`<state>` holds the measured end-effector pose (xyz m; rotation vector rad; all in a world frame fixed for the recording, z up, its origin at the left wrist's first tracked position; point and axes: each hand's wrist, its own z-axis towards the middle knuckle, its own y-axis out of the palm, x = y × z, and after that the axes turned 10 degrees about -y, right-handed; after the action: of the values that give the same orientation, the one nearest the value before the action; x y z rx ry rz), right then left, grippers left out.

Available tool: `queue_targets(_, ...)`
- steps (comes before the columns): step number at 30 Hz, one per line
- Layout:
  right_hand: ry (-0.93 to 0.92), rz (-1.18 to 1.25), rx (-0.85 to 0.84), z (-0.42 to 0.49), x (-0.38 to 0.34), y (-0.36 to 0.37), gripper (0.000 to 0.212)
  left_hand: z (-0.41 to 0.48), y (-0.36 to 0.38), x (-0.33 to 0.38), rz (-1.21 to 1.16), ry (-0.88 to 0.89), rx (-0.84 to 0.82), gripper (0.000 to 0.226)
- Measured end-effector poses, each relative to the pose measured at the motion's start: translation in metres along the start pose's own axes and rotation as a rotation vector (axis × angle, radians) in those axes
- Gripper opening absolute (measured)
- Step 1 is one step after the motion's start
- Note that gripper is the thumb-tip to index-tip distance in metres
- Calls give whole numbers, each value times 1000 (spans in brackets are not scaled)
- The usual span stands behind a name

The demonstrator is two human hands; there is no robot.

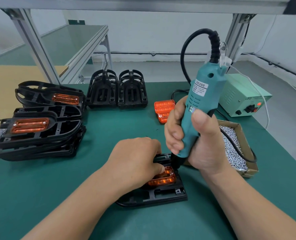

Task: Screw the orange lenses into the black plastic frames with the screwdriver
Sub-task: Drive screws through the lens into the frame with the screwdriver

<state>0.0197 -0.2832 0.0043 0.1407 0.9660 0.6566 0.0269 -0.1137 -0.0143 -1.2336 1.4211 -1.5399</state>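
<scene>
nearly upright, screwdriver (201, 103) gripped by right hand (202, 149), tip down, left hand (135, 158) holding orange lens (162, 181)

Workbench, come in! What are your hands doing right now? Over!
Right hand grips screwdriver, tip down on orange lens. Left hand holds orange lens in black frame. Nothing in the way.
</scene>
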Motion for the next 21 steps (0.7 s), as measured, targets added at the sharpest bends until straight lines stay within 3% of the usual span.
queue_targets(6, -46, -15, 48, 0, -5, -1, 52, 0, 2, 3, 21, -3, -3, 34)
queue_targets(14, -74, -2, -23, 3, -14, -1, 49, -2, -3, 5, 13, 1, 1, 32)
queue_targets(21, -168, 12, 257, 7, -17, -20, 42, 0, -4, -5, -63, 14, -75, 33)
